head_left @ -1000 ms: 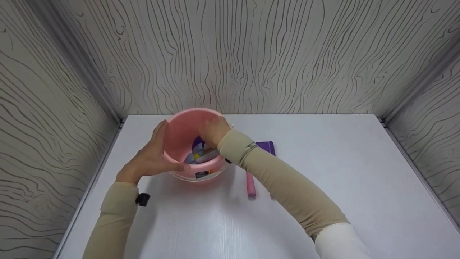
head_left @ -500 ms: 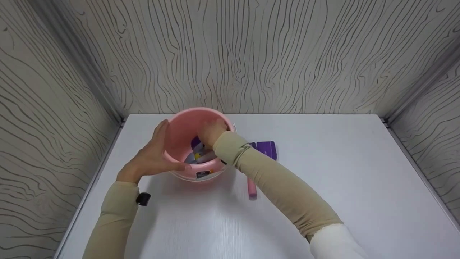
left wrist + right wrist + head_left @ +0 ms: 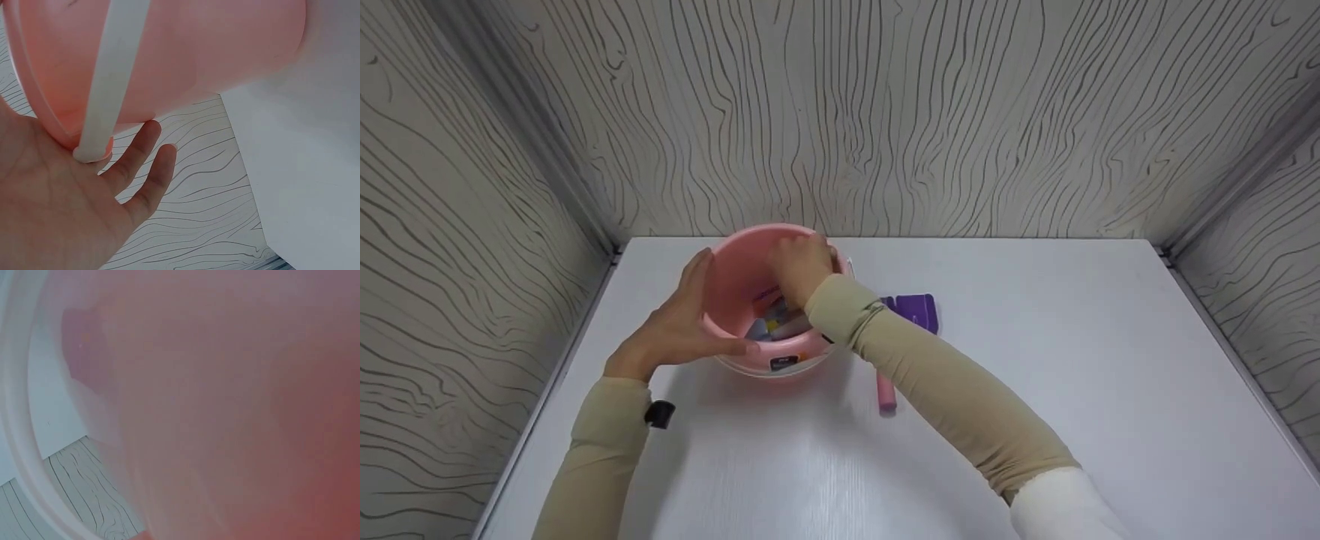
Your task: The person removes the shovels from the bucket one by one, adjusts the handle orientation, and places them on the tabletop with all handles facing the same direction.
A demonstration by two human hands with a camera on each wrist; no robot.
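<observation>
A pink bucket [image 3: 750,247] stands at the back left of the white table. Its rim is held by my left hand [image 3: 671,330], thumb at the front and fingers along the left side. In the left wrist view, two fingers of that hand [image 3: 62,208] touch the bucket wall near the white handle [image 3: 115,67]. My right hand [image 3: 802,262] reaches inside the bucket; its fingertips are hidden. Below it lie a light blue piece [image 3: 759,330], a yellow bit, a whitish item [image 3: 791,327] and an orange-and-purple item [image 3: 765,298], their kinds unclear.
Right of the bucket, partly under my right forearm, lie a flat purple object [image 3: 916,311] and a pink rod-like handle [image 3: 887,394]. Patterned walls [image 3: 840,112] border the table [image 3: 1057,337] behind and on both sides.
The right hand has shifted slightly left and up inside the bucket. A purple item seen by its fingers is replaced in view by an orange-and-purple one. The left hand stays put.
</observation>
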